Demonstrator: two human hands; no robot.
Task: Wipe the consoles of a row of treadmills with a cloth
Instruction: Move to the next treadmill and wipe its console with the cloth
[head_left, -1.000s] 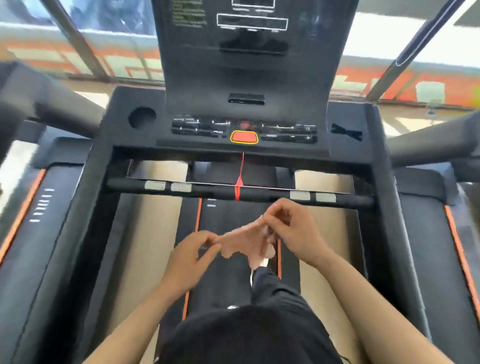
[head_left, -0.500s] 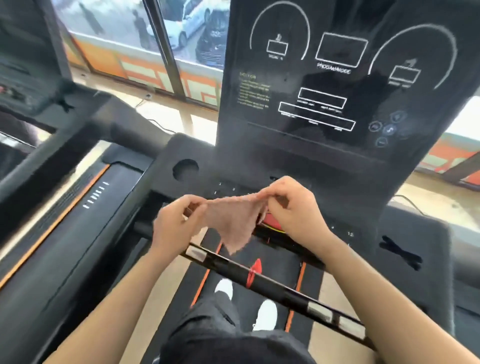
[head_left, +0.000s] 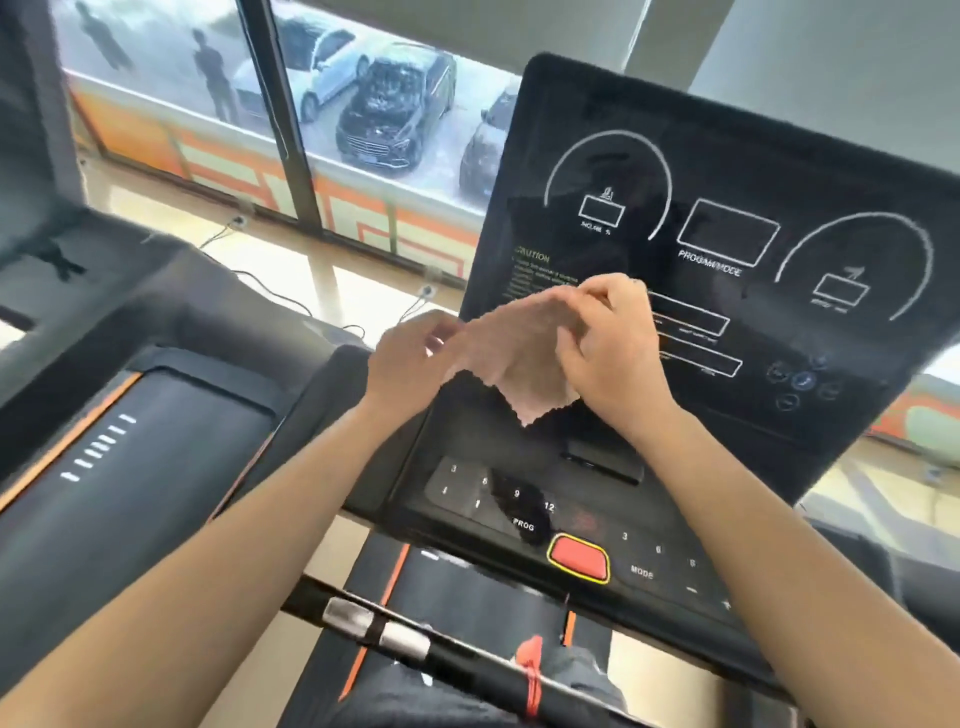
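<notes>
A small pale pink cloth (head_left: 519, 358) hangs stretched between both hands in front of the black treadmill console (head_left: 727, 291). My left hand (head_left: 410, 358) pinches its left corner. My right hand (head_left: 608, 343) grips its upper right part, close to the lower left of the display panel. Whether the cloth touches the screen I cannot tell. Below the hands lies the button panel (head_left: 498, 499) with a red stop button (head_left: 579, 557).
A black handlebar (head_left: 405, 642) with silver grip sensors crosses below the console, a red safety cord (head_left: 532, 670) tied to it. Another treadmill (head_left: 104, 457) stands to the left. Windows behind show parked cars (head_left: 389, 114) outside.
Both hands rose with the cloth from above the belt to the front of the display panel. The view tilted up, so the whole screen shows now.
</notes>
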